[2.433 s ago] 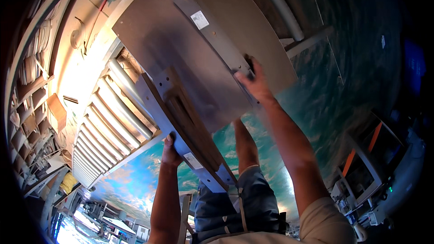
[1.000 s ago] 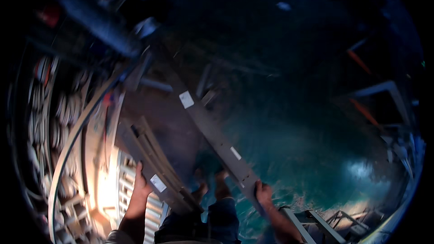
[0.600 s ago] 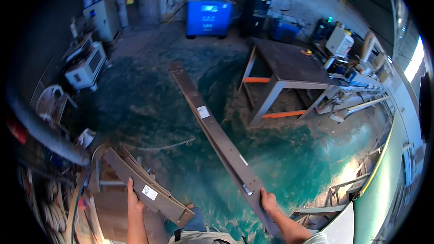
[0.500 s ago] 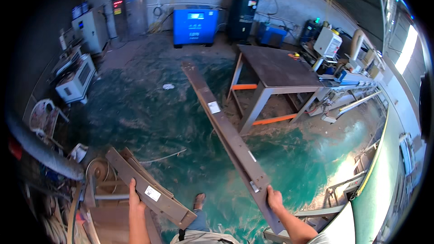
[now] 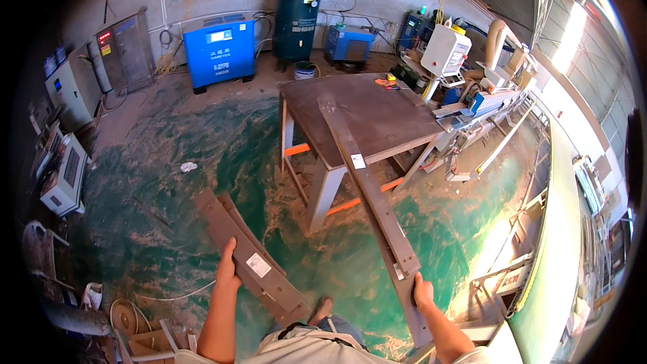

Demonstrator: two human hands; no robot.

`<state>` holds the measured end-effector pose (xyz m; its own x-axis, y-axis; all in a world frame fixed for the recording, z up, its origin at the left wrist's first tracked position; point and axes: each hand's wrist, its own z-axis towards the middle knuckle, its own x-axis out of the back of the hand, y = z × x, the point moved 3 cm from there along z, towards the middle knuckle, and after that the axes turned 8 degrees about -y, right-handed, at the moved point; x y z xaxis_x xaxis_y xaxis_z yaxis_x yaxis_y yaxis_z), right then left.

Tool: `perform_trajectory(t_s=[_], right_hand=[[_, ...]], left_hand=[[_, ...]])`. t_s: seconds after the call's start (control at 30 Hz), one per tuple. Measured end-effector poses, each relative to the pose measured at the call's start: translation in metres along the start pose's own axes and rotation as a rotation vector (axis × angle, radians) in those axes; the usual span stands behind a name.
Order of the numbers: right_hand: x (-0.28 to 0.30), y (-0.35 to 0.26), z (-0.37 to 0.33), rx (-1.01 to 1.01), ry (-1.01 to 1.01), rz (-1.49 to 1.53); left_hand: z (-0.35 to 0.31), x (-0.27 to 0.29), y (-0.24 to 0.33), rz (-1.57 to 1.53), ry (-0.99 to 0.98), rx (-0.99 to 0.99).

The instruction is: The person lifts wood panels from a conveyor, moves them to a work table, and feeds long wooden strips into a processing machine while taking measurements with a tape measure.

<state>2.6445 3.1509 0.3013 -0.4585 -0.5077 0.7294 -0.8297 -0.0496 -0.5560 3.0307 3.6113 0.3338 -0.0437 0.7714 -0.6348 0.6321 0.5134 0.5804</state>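
Note:
My left hand (image 5: 228, 264) is closed round a stack of short brown boards (image 5: 232, 236) with a white label on the top one. The stack hangs at a slant over the floor, its boards slightly fanned apart. On the other side, my right hand (image 5: 423, 292) grips the near end of some long narrow brown boards (image 5: 376, 205), also labelled. They slant up and away to the left, and their far end overlaps the brown-topped table (image 5: 397, 111) in view. Whether that end touches the tabletop I cannot tell. The hidden fingers of both hands lie beneath the boards.
Small tools (image 5: 387, 81) lie on the table's far edge. Behind it stand a blue compressor (image 5: 220, 50) and a dark upright tank (image 5: 298, 17). Machinery (image 5: 472, 101) runs along the right. A hose (image 5: 178, 296) and a white scrap (image 5: 189, 166) lie on the green floor.
My view has turned right and closer to the table. Both board stacks have come along in my hands; the long boards' far end now overlaps the tabletop instead of the floor.

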Motion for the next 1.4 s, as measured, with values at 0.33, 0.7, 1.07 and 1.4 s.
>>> perform_trajectory(t_s=[0.33, 0.7, 1.07, 1.4], right_hand=[[0.015, -0.056, 0.25, -0.101, -0.093, 0.056], [0.039, -0.205, 0.563, 0.086, -0.134, -0.026], [0.127, -0.271, 0.781, 0.191, -0.108, -0.128], [0.18, -0.367, 0.817, 0.815, -0.15, 0.238]], left_hand=[[0.256, -0.283, -0.09, 0.194, -0.143, 0.098], [0.54, -0.471, -0.175, 0.467, -0.043, 0.076], [0.66, -0.671, -0.251, 0.598, 0.101, 0.003], [0.564, -0.676, -0.286, 0.837, 0.474, -0.528]])
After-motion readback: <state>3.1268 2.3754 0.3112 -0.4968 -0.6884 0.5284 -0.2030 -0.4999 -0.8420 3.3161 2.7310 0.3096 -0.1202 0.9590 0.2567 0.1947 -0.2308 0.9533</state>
